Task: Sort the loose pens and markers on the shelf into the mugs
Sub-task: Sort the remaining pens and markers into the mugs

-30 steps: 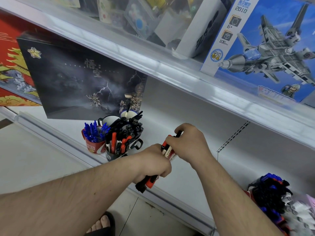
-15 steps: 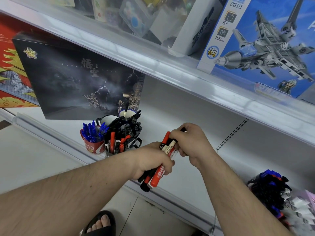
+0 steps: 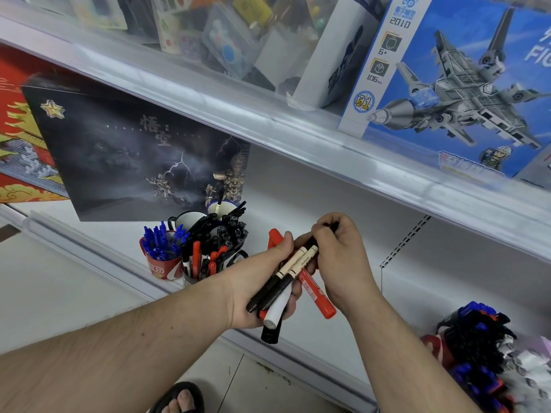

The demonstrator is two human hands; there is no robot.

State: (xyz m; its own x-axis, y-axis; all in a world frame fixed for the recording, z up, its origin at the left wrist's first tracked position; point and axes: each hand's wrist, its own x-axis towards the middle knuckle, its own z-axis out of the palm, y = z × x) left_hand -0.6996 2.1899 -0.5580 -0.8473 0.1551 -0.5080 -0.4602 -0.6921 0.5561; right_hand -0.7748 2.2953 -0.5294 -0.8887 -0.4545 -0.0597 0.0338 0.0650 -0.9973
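My left hand [image 3: 256,290] grips a bundle of markers [image 3: 283,281] over the white shelf: black, white and red ones. My right hand [image 3: 340,257] pinches the upper ends of the bundle, fingers curled over a black marker. A thick red marker [image 3: 317,296] sticks out below my right palm. To the left stand the mugs: a red mug [image 3: 162,268] full of blue pens, a dark mug [image 3: 190,278] with red and black markers, and two white mugs [image 3: 190,219] behind them.
A dark boxed set [image 3: 119,156] leans behind the mugs. A pile of blue and black pens [image 3: 477,338] lies at the shelf's right end. An upper shelf [image 3: 328,138] overhangs with a toy jet box [image 3: 462,84]. My sandalled foot [image 3: 182,397] shows below.
Both hands have lifted slightly and the left wrist has turned, so the marker bundle now fans out and shows more of its length. My right hand has shifted to the bundle's upper ends.
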